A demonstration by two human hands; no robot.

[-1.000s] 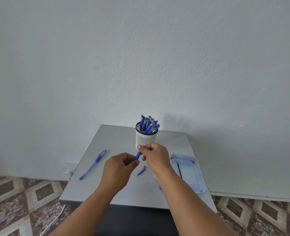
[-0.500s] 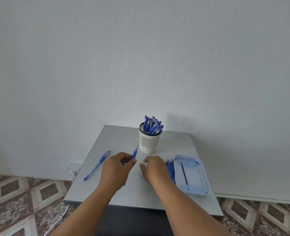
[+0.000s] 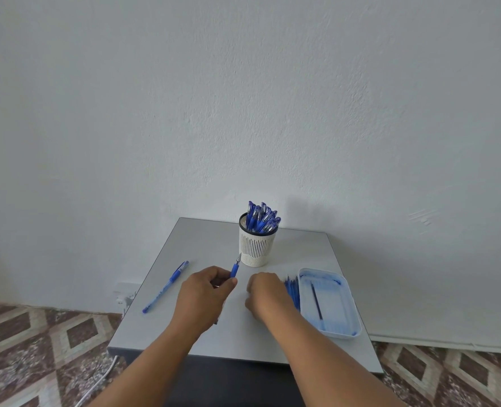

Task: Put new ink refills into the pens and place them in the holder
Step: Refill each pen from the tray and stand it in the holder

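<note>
Both hands work low over the grey table [image 3: 202,245]; the left hand [image 3: 205,295] curls round a blue pen [image 3: 235,268], tip up and tilted toward the white holder [image 3: 255,248], which is already crowded with pens; the right hand [image 3: 266,292] rests knuckles-up on the table just beside a pile of blue refills [image 3: 292,290], fingers bent under, and I cannot tell whether it has anything in them. A pale tray [image 3: 352,312] with one dark refill sits beyond the pile; another pen [image 3: 167,286] lies well apart on the left. Risk, to my eye: a fumbled pick could scatter the pile, or thin refills could roll off the near edge. Both palms are hidden; so is the lower barrel of the held pen.
</note>
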